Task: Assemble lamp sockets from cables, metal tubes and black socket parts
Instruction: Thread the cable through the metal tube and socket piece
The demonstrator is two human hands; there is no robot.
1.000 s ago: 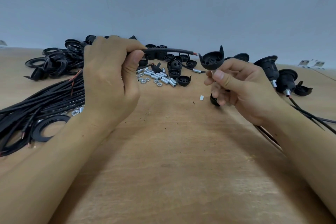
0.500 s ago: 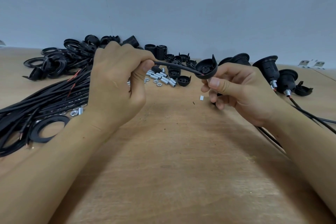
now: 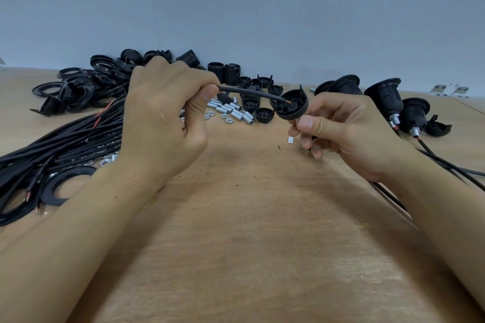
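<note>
Nearest me, I see bare, pale wooden tabletop point(image 3: 262, 244) with a visible grain, framed by both forearms reaching in from the near edge. A few dark specks and a small white chip point(image 3: 290, 140) lie on it between the hands.

My left hand point(image 3: 162, 123) is curled, thumb and fingers pinching a black cable point(image 3: 246, 92) held above the table's middle. The cable's stripped tip, showing red, sits inside the open bowl of a black socket cap point(image 3: 291, 105). My right hand point(image 3: 349, 134) pinches something beneath that cap between thumb and forefinger, the other fingers curled under; what exactly it grips I cannot tell.

Toward the left edge lies a thick bundle of black cables point(image 3: 57, 144) with a flat black ring point(image 3: 63, 183) beside it. Farther back, near the middle, sit short metal tubes point(image 3: 236, 113) and hex nuts point(image 3: 228, 120), with loose socket caps just behind them. At the back left is a heap of black rings point(image 3: 86, 86). Toward the right edge stand finished sockets point(image 3: 385, 99) trailing cables.

Beyond the far edge rises a plain grey-blue wall point(image 3: 262, 8).
</note>
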